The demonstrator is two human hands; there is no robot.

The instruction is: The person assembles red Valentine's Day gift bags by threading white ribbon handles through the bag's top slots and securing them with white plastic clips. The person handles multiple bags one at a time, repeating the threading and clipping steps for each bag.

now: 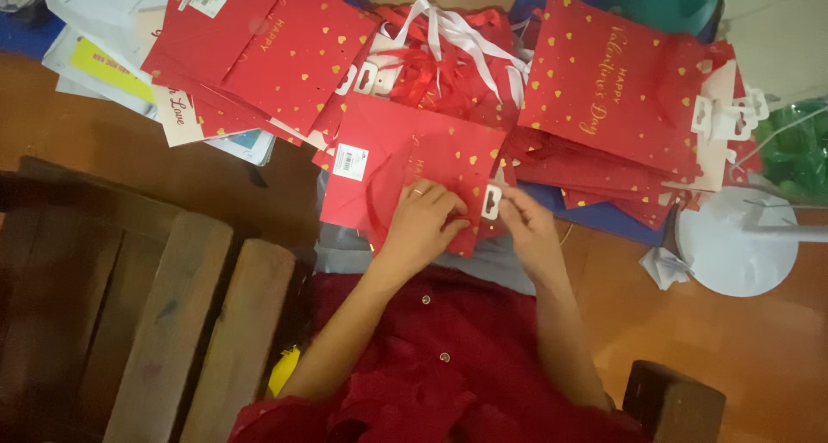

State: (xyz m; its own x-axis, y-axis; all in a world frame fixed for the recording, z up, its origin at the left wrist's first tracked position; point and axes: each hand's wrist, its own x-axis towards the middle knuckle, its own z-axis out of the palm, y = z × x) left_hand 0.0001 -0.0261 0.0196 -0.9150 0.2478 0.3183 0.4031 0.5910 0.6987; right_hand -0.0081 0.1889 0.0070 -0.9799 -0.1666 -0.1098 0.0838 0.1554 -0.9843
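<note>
On the lap, one flat red paper gift bag with gold hearts is pinned by the left hand; its white plastic hanger tab is pinched by the right hand. Two bag stacks flanking, white ribbons between.

hands x2 | red bag stacks x3 | white tag x1 | white round base x1
</note>
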